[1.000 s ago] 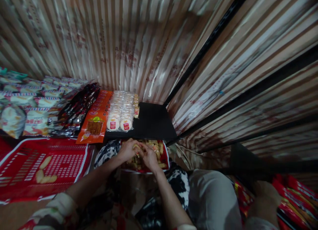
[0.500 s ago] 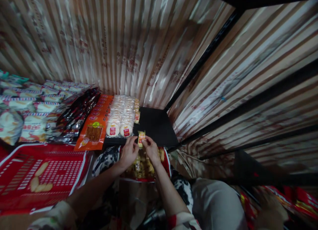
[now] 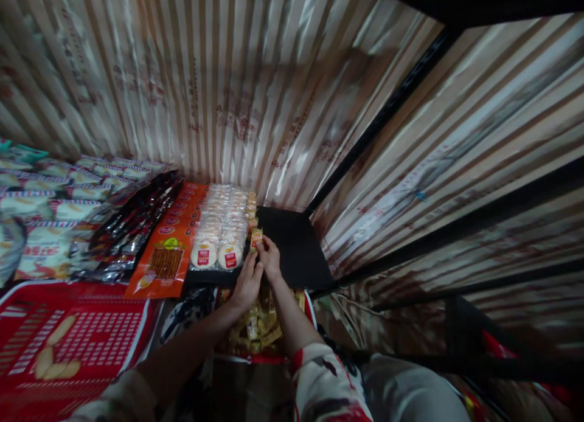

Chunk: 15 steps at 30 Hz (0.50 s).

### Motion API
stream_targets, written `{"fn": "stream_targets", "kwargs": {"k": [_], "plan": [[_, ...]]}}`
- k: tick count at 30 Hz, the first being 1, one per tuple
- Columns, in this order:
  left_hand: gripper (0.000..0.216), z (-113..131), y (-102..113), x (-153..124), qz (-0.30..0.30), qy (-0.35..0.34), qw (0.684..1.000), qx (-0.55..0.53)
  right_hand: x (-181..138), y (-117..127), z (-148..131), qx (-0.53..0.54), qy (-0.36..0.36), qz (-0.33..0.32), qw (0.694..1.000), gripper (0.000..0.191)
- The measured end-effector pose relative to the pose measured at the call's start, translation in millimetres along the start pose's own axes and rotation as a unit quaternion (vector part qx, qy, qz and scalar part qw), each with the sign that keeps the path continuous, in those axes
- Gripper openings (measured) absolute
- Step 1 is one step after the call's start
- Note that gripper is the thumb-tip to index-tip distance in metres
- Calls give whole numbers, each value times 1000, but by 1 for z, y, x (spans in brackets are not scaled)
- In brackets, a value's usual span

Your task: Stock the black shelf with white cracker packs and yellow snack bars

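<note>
My right hand point(image 3: 270, 259) pinches a small yellow snack packet point(image 3: 256, 238) with a red label, holding it upright at the front of a row of similar yellow packets point(image 3: 251, 208) on the black shelf point(image 3: 294, 245). Close beside it, my left hand point(image 3: 247, 280) has its fingers stretched out toward the packet's lower edge; whether they touch it is unclear. Left of the packet stand two rows of round white crackers point(image 3: 229, 256) in clear wrappers. Below my forearms, a red basket point(image 3: 249, 359) with a white rim holds many gold-yellow packets point(image 3: 255, 325).
An orange bag of stick snacks point(image 3: 166, 252), dark shiny bags point(image 3: 137, 218) and white snack bags point(image 3: 45, 245) line the shelf leftward. A red basket point(image 3: 104, 325) at lower left holds several oblong pale items point(image 3: 57, 352). Black posts point(image 3: 387, 115) and striped sheeting stand behind. Someone's pale-trousered leg point(image 3: 410, 388) is at lower right.
Both hands have moved forward over the shelf, bringing the yellow packet from above the basket's far edge to the front of the yellow row. The view has tilted slightly upward.
</note>
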State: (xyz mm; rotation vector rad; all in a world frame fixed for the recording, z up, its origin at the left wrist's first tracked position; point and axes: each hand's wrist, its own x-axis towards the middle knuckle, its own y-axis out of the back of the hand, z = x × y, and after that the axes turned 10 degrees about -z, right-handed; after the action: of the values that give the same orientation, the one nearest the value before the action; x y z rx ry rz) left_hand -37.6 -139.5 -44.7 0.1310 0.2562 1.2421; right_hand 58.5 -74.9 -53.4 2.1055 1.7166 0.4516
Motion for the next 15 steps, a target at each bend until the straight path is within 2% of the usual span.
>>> {"fn": "stream_targets", "kwargs": {"k": [6,15], "plan": [[57,7,1,17,-14,1,999,-39,16,-7,0,-21,2,1,1000,41],[58,-5,-6,33,-1,-8,999,-40,18,-11,0,-46,-3,-22,999,45]]}}
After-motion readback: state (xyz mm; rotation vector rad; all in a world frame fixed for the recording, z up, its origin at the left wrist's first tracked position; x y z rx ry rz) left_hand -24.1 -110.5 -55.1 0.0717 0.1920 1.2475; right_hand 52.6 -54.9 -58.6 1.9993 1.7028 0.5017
